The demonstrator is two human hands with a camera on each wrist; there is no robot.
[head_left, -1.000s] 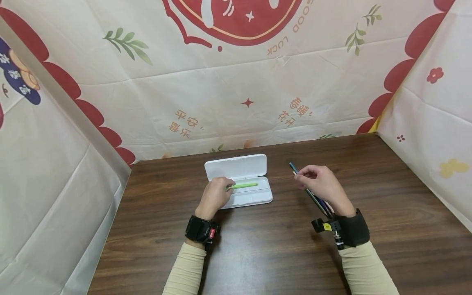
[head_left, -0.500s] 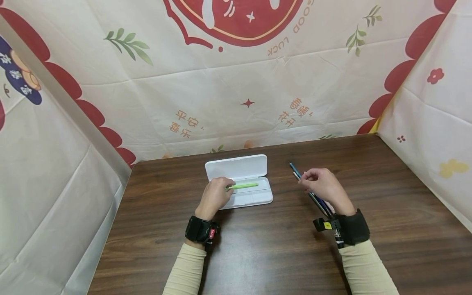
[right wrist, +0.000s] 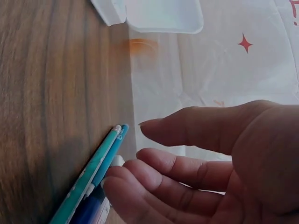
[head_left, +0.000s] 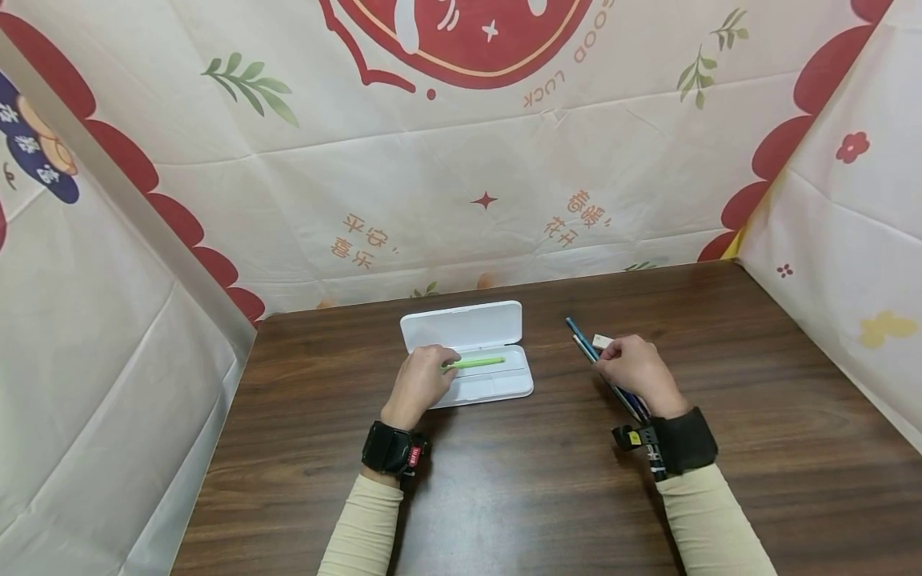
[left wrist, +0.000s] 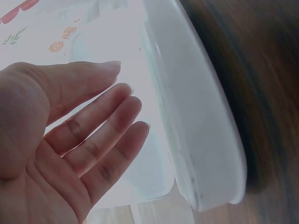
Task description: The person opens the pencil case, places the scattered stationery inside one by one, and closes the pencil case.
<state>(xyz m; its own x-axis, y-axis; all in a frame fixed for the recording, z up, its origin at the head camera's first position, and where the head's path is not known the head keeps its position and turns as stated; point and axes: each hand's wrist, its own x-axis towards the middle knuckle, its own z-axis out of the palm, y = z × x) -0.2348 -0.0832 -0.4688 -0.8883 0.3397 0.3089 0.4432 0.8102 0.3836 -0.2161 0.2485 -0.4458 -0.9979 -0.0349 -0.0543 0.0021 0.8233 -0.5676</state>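
Observation:
On the table lies an opened white pencil case (head_left: 493,387), lid raised at the back. A light green pen (head_left: 481,362) rests along its inner compartment, its left end under the fingers of my left hand (head_left: 421,380). Those fingers are loosely bent in the left wrist view, with no pen seen between them. My right hand (head_left: 637,372) is over a bundle of pencils (head_left: 582,339); thumb and fingers stand apart in the right wrist view, holding nothing visible. A teal pencil (right wrist: 88,179) and a blue one lie there. A small white block (head_left: 602,342), eraser-like, peeks out beside the fingers.
The brown wooden table (head_left: 504,480) ends at the back against a printed cloth (head_left: 461,176). More cloth hangs at the left and right sides. The case's raised lid (head_left: 464,324) stands near the back edge.
My right hand has shifted slightly right and toward me, lowering along the pencils, and the white block has come into sight. My left hand and the green pen have stayed put.

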